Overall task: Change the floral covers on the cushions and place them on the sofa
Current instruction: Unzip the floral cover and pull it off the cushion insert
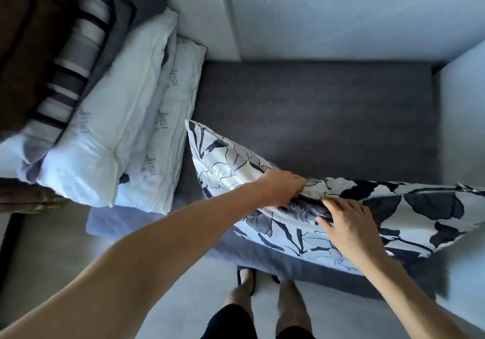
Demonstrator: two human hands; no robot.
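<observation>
Dark grey sofa seat (315,118) against pale walls; bare white pillows (110,134) stacked at 10 o'clock. Left hand (280,188) reaches forward, fingers curled, pinching the top edge of the floral cushion (393,212). Right hand (349,227) lies just at 4 o'clock of it, fingers spread flat, pressing the cover. Cushion rests on the seat's front edge, black-and-white leaf print, rumpled.

A home living space is shown. A dark grey upholstered sofa seat (315,118) is set against pale walls (341,10). Bare white cushions (110,134) and a striped one (76,58) are piled at its left end, a floral-covered cushion (393,212) is laid on it, and slippered feet (246,278) are seen on the floor.
</observation>
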